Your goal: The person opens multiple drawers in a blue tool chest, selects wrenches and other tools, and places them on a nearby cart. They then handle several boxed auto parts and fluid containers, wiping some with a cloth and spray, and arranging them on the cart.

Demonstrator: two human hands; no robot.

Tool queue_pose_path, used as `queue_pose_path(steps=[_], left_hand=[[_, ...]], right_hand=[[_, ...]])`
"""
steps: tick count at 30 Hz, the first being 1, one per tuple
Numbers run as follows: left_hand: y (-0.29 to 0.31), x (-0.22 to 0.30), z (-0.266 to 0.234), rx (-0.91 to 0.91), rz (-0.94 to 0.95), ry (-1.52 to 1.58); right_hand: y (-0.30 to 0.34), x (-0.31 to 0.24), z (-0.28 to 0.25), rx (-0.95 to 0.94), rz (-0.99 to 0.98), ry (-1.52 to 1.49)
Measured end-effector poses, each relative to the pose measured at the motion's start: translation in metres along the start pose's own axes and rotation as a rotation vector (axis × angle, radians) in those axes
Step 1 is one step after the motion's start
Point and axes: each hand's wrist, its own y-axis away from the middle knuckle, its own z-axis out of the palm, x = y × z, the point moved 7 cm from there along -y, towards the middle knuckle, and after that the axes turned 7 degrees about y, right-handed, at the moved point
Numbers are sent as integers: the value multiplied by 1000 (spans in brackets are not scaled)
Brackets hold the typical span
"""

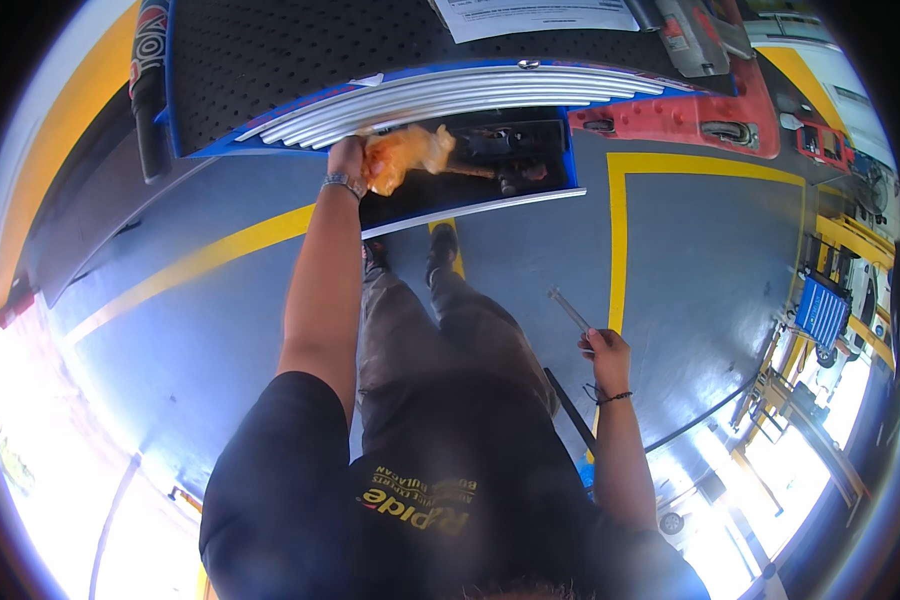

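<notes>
My left hand [347,160] reaches to the left end of an open tool-chest drawer [562,196]. Its fingers are closed on a crumpled orange rag [402,160], blurred and spread over the drawer; part of the grip is hidden. Dark tools [515,160] lie inside, and a brownish handle [467,171] shows beside the rag. Lower and to the right, away from the chest, my right hand [608,358] is closed around a slim silver wrench [571,309], which points up and to the left.
Above the drawer is the blue chest's top with a black perforated mat [300,60]. A paper sheet [535,15] lies on it. A red wheeled unit [660,125] stands to the right. Yellow lines [618,240] mark the grey floor. A blue cabinet [822,312] stands farther right.
</notes>
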Motion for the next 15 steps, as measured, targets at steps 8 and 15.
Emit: queue_pose_path(steps=[8, 15], left_hand=[[103, 70, 37, -237, 194, 508], [108, 70, 37, -32, 199, 549]], right_hand=[[11, -18, -55, -28, -77, 220], [18, -69, -71, -121, -212, -6]])
